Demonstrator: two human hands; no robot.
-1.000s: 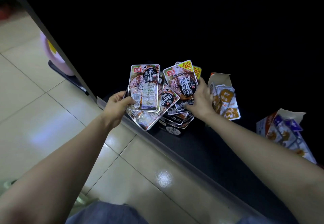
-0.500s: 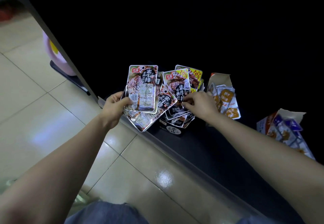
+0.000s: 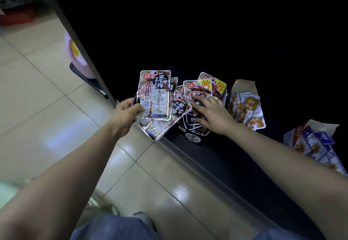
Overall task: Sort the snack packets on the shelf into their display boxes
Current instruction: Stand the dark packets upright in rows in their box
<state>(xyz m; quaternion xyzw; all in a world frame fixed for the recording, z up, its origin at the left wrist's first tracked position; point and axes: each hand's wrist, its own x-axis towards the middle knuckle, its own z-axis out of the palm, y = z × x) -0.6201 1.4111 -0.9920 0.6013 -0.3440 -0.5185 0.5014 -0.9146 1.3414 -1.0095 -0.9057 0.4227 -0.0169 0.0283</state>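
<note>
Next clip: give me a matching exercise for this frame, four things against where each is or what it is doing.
Things:
1 left hand
2 right hand
3 box of orange packets
4 box of purple packets

Place or state:
a far right on the shelf
b grips silver packets
c rests on the yellow-cornered packet over the black box
d just right of the black box

Pairs: 1-b; 2-c; 3-d; 4-a

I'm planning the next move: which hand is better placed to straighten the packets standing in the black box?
Right hand: its straight fingers rest on the boxed packets, over the black box. The left hand is occupied, gripping a separate stack of packets beside it.
</note>
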